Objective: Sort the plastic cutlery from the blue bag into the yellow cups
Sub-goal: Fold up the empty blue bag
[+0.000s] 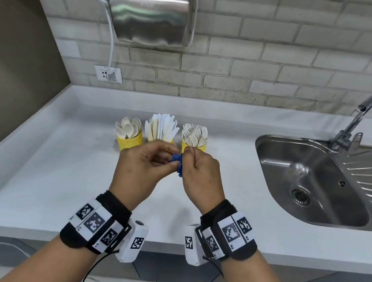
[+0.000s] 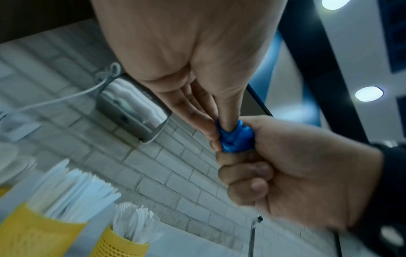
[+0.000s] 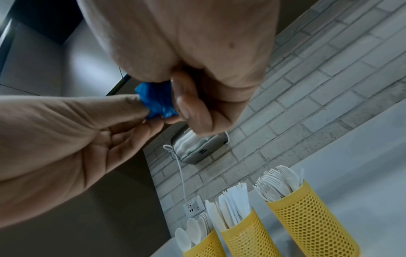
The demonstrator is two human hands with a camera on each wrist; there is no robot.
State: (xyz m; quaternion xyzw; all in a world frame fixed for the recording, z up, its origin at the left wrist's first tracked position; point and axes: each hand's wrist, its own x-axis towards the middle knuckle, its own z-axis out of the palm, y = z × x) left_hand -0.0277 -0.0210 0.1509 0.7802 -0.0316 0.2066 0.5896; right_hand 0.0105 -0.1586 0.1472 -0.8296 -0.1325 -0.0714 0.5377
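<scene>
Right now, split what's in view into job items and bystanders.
Job: blue bag, crumpled, pinched between left hand and right hand; spoon cup; knife cup; fork cup.
Bystanders: sink; tap; hand dryer; wall socket.

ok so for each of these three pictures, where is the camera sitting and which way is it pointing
Head: worn high, facing forward and down at the counter, three yellow cups, sink; both forearms and wristbands show.
Left wrist: looks up along the left hand toward wall and ceiling; the right hand enters opposite.
Right wrist: looks along the right hand toward the brick wall; the left hand enters.
Shared: the crumpled blue bag pinched by both, the hand dryer.
</scene>
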